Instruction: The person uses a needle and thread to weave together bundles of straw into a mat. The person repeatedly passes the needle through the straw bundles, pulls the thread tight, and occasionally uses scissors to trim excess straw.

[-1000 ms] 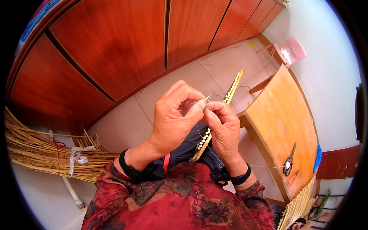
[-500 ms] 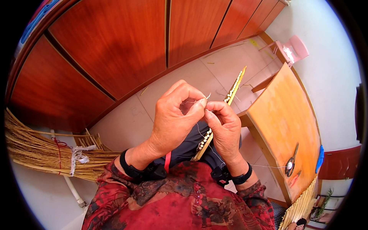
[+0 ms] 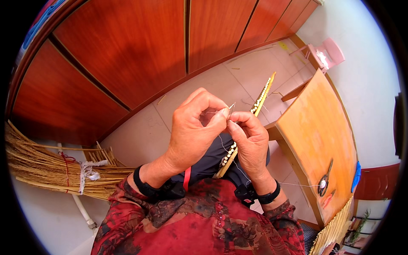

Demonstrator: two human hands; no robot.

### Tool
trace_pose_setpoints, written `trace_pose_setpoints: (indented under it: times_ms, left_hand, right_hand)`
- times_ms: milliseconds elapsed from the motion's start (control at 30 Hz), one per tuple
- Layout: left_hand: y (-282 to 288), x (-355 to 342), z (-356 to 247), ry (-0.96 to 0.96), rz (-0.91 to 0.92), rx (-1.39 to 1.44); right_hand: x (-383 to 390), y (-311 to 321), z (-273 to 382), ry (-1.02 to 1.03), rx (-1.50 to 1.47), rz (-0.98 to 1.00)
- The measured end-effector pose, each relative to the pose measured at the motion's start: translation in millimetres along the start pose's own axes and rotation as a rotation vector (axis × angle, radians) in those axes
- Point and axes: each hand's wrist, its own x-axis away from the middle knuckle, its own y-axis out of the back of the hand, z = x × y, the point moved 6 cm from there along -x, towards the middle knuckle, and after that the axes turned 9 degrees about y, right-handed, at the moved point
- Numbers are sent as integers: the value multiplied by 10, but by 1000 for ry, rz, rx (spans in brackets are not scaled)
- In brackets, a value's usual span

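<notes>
A: From the head view, what are the hands doing?

B: The left hand (image 3: 193, 127) and the right hand (image 3: 250, 142) meet fingertip to fingertip above the lap. The left pinches a thin needle (image 3: 230, 109) between thumb and forefinger; the right fingers close on the white thread (image 3: 227, 151) just beside it. Both hands are clenched in a fine pinch, neither released.

A: And the piece being worked?

B: A long yellow strip set with a row of pale beads (image 3: 257, 106) runs from the lap up past the right hand, its far end over the tiled floor (image 3: 140, 136). The thread trails down from the fingers toward it.

A: Has anything changed over the last second?

B: Hardly. The hands sit in the same place, the pinch just as tight, and the strip has not shifted. I judge this a slow, careful threading step rather than a stitch being pulled.

A: What else is around?

B: A bundle of straw (image 3: 51, 170) lies on the left, tied with white cloth. On the right a wooden table (image 3: 314, 140) carries scissors (image 3: 326, 178), well apart from the hands.
</notes>
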Motion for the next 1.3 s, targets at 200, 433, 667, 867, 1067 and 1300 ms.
trace_pose_setpoints:
  times_ms: [200, 433, 667, 867, 1067, 1300]
  left_hand:
    - [-22, 3, 20, 36, 53, 2]
    - [-21, 1, 35, 29, 45, -1]
    - [-37, 5, 38, 29, 44, 19]
    - [-40, 8, 35, 23, 41, 13]
    - [-43, 16, 46, 43, 40, 18]
    - [-21, 21, 3, 58, -7, -11]
  right_hand:
    - [11, 12, 5, 23, 59, 15]
    - [11, 8, -4, 22, 71, 12]
    - [24, 5, -17, -4, 35, 4]
    - [29, 8, -20, 0, 43, 9]
    - [22, -9, -2, 12, 64, 30]
    - [30, 32, -45, -30, 24, 14]
